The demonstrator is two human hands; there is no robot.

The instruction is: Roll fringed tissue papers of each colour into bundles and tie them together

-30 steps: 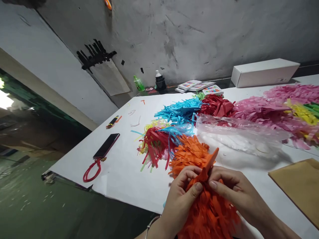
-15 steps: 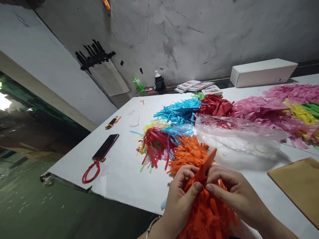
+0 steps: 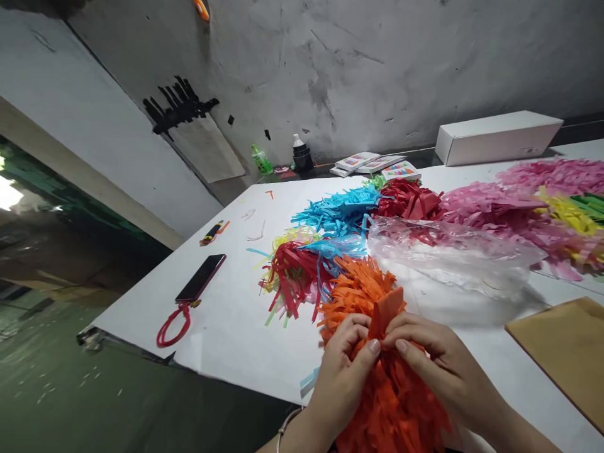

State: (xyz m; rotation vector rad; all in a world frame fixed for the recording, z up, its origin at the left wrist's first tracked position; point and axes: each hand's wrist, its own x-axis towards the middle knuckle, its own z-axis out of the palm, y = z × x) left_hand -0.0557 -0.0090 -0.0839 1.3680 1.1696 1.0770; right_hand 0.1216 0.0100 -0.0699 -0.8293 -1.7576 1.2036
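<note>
Both hands are closed around the gathered neck of an orange paper tassel (image 3: 391, 402), whose cut strips hang down toward my lap. My left hand (image 3: 346, 365) pinches it from the left, thumb in front. From the right, my right hand (image 3: 436, 358) grips the same neck, its thumb and fingertips almost touching the left thumb. A flat orange tab sticks up above the fingers. Just behind lies a pile of orange fringed paper (image 3: 358, 289) on the table. Red streamers (image 3: 295, 277) and blue fringed paper (image 3: 337, 211) lie farther back.
A phone (image 3: 202, 279) with a red strap and a utility knife (image 3: 211, 233) lie on the white table (image 3: 236, 327) at left. Clear plastic bags (image 3: 453, 245), pink fringed paper (image 3: 495, 207), brown cardboard (image 3: 561, 352) and a white box (image 3: 500, 138) are at right.
The orange tab has swung from leaning right to standing more upright. My fingertips have drawn closer together at the neck, and my right hand has shifted slightly left.
</note>
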